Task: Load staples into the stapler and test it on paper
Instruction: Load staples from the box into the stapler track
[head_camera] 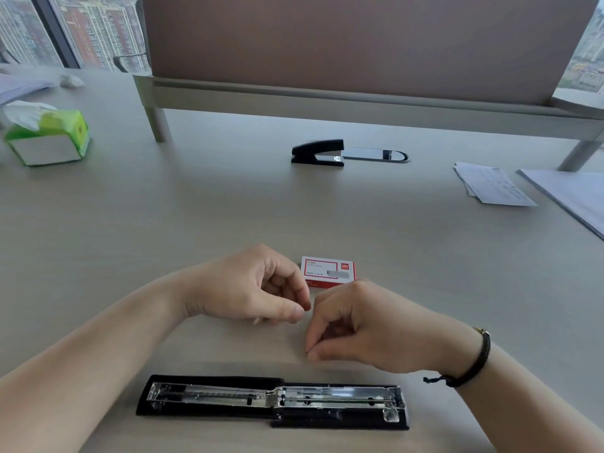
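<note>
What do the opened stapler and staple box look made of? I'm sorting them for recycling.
Opened stapler: shiny silver metal channel with glints, in a matte black shell, probably plastic. Staple box: thin printed cardboard, red and white, judging by its folded edges.

Soft, even daylight filled the scene, coming from the windows (pixel 81 31) at the far left and far right corners beyond the desk (pixel 228 207). Shadows were faint: a pale, diffuse one lay under the hands and along the near side of the open stapler (pixel 273 402), whose metal channel caught bright glints. The window at the far right was washed out. The wide-angle lens bent straight lines, so the divider panel (pixel 359 44) and desk edges curved toward the frame's borders. Detail softened at the edges, with the tissue box (pixel 49 138) slightly blurred.
</note>
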### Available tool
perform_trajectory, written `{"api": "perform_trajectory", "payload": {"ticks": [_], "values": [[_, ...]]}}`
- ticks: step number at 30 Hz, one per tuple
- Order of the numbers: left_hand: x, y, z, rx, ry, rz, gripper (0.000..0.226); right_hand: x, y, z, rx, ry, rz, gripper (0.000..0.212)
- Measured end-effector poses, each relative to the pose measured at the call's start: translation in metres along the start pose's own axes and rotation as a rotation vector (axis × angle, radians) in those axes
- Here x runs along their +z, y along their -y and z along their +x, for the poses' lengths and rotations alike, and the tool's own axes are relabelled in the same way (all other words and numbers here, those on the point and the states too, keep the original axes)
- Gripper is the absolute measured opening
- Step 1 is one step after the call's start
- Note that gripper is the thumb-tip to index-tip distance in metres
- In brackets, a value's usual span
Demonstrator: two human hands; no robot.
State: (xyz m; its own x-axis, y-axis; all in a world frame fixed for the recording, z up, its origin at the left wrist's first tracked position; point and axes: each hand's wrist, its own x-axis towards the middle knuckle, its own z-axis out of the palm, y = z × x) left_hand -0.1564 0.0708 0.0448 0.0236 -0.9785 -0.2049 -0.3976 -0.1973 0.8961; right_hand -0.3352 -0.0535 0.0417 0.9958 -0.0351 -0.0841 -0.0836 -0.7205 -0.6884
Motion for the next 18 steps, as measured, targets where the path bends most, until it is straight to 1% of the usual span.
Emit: {"api": "perform_trajectory", "payload": {"ticks": [2,5,7,9,12,15,18], "values": [[0.0005,0.0002,-0.0009,0.0,0.002,-0.035,0.009,-0.0027,-0.0026,0.0006,0.034,-0.063,0.102,0.003],[0.0015,0.0017,-0.0012,-0.004,-0.008,-0.039,0.015,-0.0057,-0.0075,0.0026,0.078,-0.128,0.158,0.004],[0.0027,0.0018,-0.0007,0.009,-0.017,-0.009,0.017,-0.0071,-0.0092,0.0029,0.086,-0.145,0.206,0.005],[0.0046,0.0009,-0.0006,0.029,-0.03,0.003,0.017,-0.0083,-0.0098,0.0029,0.098,-0.165,0.309,0.01],[0.0068,0.0008,0.0005,0.064,-0.096,-0.009,0.014,-0.0075,-0.01,0.0043,0.121,-0.191,0.441,0.01],[0.008,0.0018,0.0013,0.106,-0.14,-0.021,0.013,-0.0055,-0.01,0.0062,0.119,-0.218,0.489,0.007],[0.0095,0.0022,0.0011,0.147,-0.182,-0.025,0.012,-0.0058,-0.0099,0.0064,0.114,-0.231,0.555,0.01]]}}
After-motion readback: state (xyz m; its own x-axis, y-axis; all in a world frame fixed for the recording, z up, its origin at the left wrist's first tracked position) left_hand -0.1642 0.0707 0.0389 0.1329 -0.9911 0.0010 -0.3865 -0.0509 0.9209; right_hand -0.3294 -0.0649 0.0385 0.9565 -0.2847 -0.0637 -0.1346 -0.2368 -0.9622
